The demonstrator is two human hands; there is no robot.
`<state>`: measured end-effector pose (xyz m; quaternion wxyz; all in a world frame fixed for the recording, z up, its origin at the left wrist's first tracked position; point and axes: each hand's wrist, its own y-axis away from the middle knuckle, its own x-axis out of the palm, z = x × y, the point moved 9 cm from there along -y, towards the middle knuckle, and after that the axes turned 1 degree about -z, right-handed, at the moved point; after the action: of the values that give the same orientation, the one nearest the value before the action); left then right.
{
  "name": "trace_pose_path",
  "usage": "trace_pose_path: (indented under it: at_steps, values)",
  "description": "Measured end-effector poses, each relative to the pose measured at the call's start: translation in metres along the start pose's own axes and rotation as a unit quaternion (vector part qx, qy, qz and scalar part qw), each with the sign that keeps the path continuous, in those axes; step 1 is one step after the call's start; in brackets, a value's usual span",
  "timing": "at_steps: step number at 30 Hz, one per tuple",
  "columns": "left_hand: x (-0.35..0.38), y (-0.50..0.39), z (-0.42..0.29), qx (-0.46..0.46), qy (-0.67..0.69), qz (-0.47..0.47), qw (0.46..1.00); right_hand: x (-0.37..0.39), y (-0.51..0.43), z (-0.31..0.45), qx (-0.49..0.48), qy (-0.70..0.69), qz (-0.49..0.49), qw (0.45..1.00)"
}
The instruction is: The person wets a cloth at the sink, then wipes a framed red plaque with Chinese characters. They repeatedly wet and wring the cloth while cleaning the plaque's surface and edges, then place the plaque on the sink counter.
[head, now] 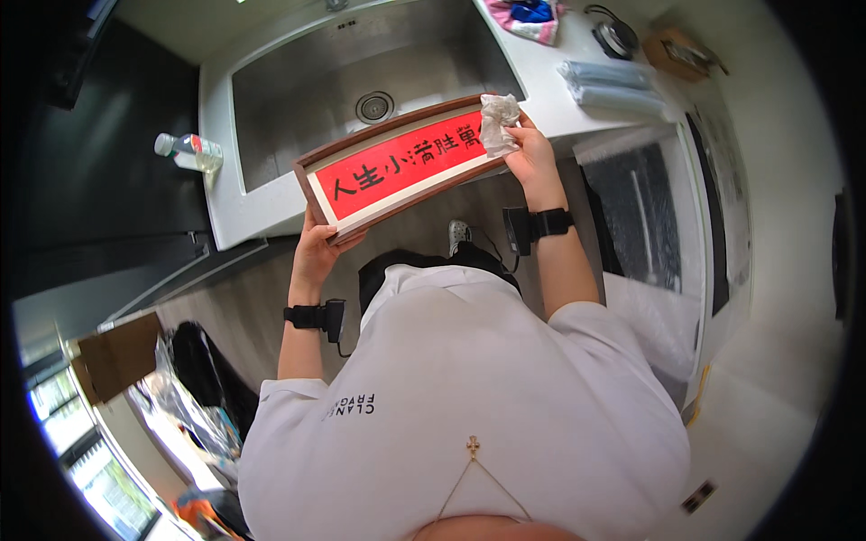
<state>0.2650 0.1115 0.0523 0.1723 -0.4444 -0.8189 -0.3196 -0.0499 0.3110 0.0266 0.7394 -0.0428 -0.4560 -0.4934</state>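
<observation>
A long wooden picture frame [399, 220] is held up at a slant in front of the sink, its left end lower. Inside it, a red calligraphy panel [406, 162] with black brush characters sits within a pale border. My left hand [318, 249] grips the frame's lower left corner, thumb on the front edge. At the opposite end, my right hand [531, 157] pinches a crumpled white tissue [499, 120] over the front of the frame, covering the panel's right end. Some of the right fingers go behind the frame's edge and are partly hidden.
Behind the frame lies a stainless steel sink [291, 115] with a round drain [374, 107]. A bottle [189, 152] stands on the white counter [223, 216] at left. On the right are plastic-wrapped packs [612, 88], a pink-and-white cloth [531, 24] and a cardboard box [676, 54].
</observation>
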Motion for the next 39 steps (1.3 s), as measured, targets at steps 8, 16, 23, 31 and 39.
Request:
trace_pose_path:
  at_steps: [8,16,23,31,39]
  values:
    - [-0.019,-0.012,0.034,-0.038,0.018,-0.075,0.996,0.002,-0.067,-0.012,-0.201,0.650,0.017,0.733]
    - [-0.046,-0.024,0.064,-0.103,0.045,-0.108,0.988,0.033,-0.023,-0.023,-0.348,0.788,0.123,0.493]
    - [-0.073,-0.038,0.077,-0.113,0.103,-0.090,0.984,0.037,-0.070,0.033,-0.433,0.734,-0.026,0.523]
    - [-0.092,-0.037,0.078,-0.107,0.098,-0.077,0.987,0.037,-0.103,0.000,-0.356,0.834,-0.030,0.420]
    - [-0.110,-0.030,0.073,-0.085,-0.012,-0.087,0.993,0.071,-0.075,-0.078,-0.316,0.823,0.038,0.471]
